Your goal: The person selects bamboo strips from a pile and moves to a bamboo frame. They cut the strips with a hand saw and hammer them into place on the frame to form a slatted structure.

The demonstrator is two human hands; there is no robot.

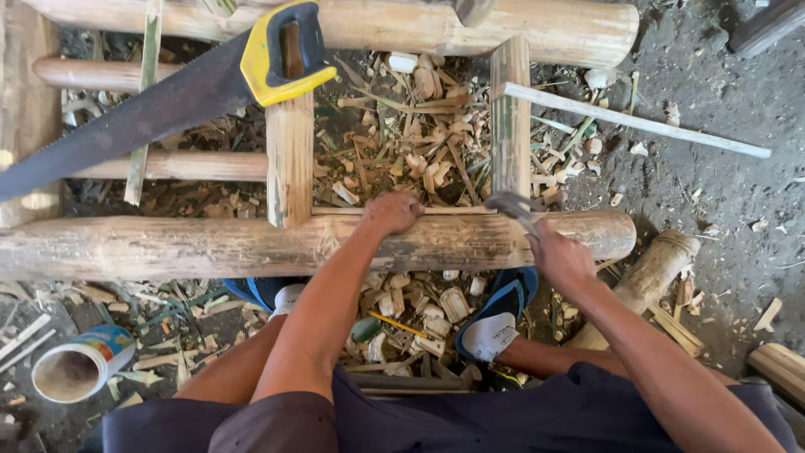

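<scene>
Right now my left hand [392, 211] rests on the near pole [251, 245], a thick bamboo pole that lies across in front of me. My fingers curl over its far edge, next to a thin strip [444, 210] that runs along the top. I cannot tell if my left grip has hold of the strip or only presses on the pole.

My right hand [560, 256] is shut around the handle of a knife [513, 206]. The dull grey blade sticks up and to the left from my fist. Its tip is at the foot of an upright bar [511, 117], right where that bar meets the near pole. The knife is just beside my left hand, a little to its right.

The near pole is part of a bamboo frame [470, 25]. A second upright bar [290, 159] stands to the left of my left hand. A saw [151, 109] with a yellow and black handle lies on top of the frame, far to the left. A long thin stick [637, 122] leans out from the right bar.

Chips [419, 126] and shavings cover the floor inside the frame. My feet in blue sandals [499, 315] are under the near pole. A can [80, 365] lies on its side by my left knee.
</scene>
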